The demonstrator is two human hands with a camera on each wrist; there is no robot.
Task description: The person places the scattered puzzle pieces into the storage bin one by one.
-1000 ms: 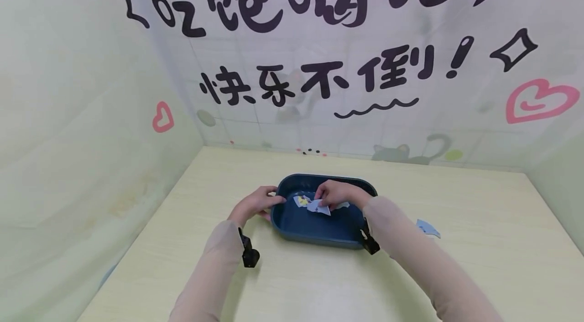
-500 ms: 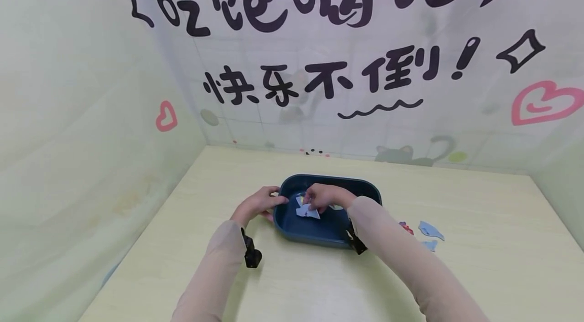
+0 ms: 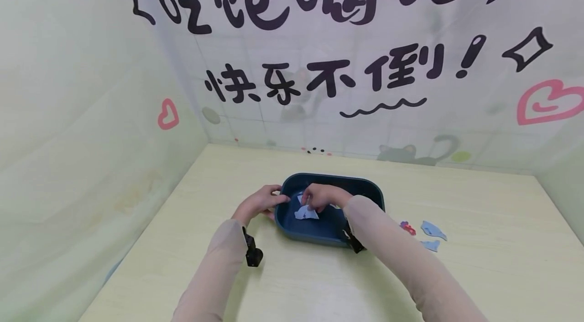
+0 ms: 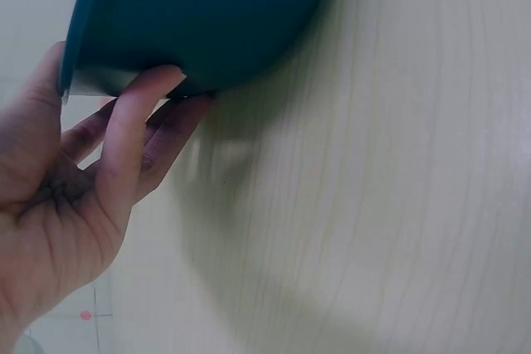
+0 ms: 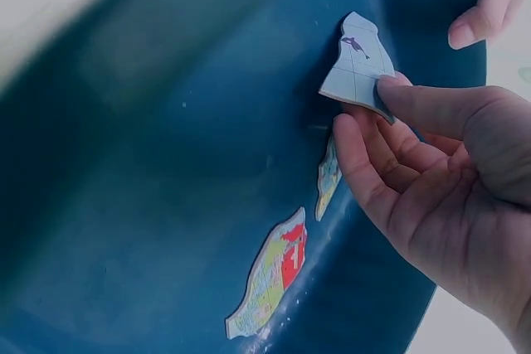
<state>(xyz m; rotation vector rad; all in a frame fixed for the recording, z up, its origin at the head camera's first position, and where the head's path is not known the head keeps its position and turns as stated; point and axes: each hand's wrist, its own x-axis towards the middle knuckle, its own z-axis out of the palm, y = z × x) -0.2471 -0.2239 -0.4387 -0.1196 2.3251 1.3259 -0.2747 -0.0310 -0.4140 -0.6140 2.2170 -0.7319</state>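
Note:
A dark blue, rounded rectangular tray (image 3: 315, 239) sits on the table. My left hand (image 3: 261, 201) grips its left end, thumb over the rim and fingers against the outer wall, as the left wrist view shows. Inside the tray, my right hand (image 3: 323, 195) pinches a pale blue puzzle piece (image 5: 358, 64) printed with a small dolphin-like animal. Beneath that hand lie a multicoloured puzzle piece with a red patch (image 5: 270, 278) and a partly hidden yellowish puzzle piece (image 5: 328, 178), both on the tray floor.
To the right of the tray, a red and purple puzzle piece (image 3: 408, 228) and two pale blue pieces (image 3: 433, 230) lie on the light wooden table (image 3: 301, 286). A printed cloth backdrop (image 3: 315, 129) rises behind and at the sides.
My right hand has shifted left inside the tray with the pale blue puzzle piece, and its forearm uncovers more pieces on the table. The left hand keeps its grip on the tray.

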